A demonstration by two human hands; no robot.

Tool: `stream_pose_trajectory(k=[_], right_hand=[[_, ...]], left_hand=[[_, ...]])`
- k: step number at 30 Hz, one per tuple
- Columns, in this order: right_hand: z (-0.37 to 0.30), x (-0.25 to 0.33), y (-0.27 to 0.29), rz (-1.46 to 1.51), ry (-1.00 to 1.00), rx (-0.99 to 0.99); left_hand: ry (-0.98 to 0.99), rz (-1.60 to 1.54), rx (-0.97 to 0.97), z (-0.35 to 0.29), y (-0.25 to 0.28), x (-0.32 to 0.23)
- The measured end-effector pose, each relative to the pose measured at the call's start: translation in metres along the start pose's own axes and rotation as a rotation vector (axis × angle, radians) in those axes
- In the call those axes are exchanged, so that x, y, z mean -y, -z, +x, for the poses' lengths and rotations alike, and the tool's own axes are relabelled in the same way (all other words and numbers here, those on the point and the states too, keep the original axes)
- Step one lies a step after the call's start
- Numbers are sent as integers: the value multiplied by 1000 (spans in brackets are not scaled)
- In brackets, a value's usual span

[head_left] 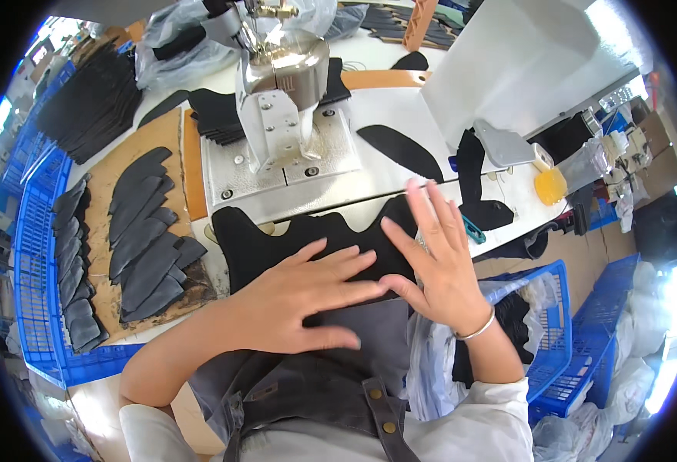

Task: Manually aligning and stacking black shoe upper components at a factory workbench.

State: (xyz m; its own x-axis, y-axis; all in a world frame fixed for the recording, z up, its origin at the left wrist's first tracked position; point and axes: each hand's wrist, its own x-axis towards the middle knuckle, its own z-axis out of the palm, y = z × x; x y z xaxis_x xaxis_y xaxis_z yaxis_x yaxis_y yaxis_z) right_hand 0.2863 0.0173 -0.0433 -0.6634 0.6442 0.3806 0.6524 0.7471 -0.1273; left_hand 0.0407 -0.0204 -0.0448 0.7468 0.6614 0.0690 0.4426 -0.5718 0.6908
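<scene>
A black cloth piece (pixel 315 231) with a wavy upper edge lies at the near edge of the counter (pixel 392 104), just in front of the sewing machine (pixel 277 86). Its lower side is partly covered by the left hand (pixel 269 296), and its right end runs under the right hand (pixel 440 266), so the full outline cannot be made out.

The left hand lies palm down across the cloth, fingers apart, thumb pointing to the right. The right hand is over the cloth's right end, fingers spread and pointing away from the body; its thumb tip meets the left fingertips, or overlaps them from this angle. Neither hand grips the cloth, and how firmly they press cannot be told. A bracelet (pixel 477 325) circles the right wrist.

The machine's top is cut off by the upper edge, and its needle is hard to make out. Behind its base, a black stack (pixel 214 108) is partly hidden. A teal tool (pixel 473 229) shows beside the right hand, half covered by it. To the left, dark leaf-shaped pieces (pixel 150 239) overlap on a brown board (pixel 101 258), their number unclear. A clear bag (pixel 154 65) blurs what it contains.
</scene>
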Motion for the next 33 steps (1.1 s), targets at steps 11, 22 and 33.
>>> stream_pose_trajectory(k=[11,22,33], right_hand=[[27,-15,14,9,398,270],[45,-4,20,236,240,388],[51,12,30,266,265,134]], left_hand=[[182,590,-215,-5,-6,0],[59,362,-181,-1,32,5],[115,649,-297,-30,58,-28]])
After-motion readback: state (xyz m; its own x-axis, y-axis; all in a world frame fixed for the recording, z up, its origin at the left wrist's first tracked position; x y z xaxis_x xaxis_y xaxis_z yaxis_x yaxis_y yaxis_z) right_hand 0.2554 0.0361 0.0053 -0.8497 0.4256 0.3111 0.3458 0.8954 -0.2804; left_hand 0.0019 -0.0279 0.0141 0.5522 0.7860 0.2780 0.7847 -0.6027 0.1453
